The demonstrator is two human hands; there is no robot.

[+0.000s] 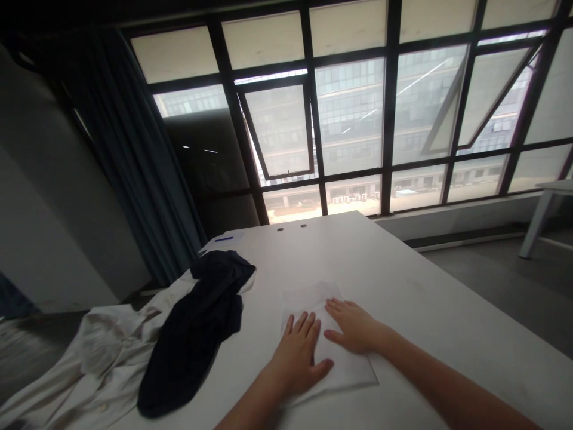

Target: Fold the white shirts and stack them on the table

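A flat white packet (344, 373) with a thin, translucent, plastic-like end lies on the table in front of me. What is inside it, cloth or paper, I cannot make out. My left hand (299, 355) rests flat on its left part, fingers stretched forward and thumb out to the right. Farther up on the right side, my right hand (353, 325) presses down with its palm low and fingers pointing left. Both hands are open, and neither grips anything. They cover much of the packet's middle.
Dark navy clothing (192, 340) lies in a heap to the left, partly over a cream-white garment (98, 352) that hangs off the table edge. A blue pen (224, 239) rests on paper at the far left corner of the white table (403, 310). Windows stand beyond.
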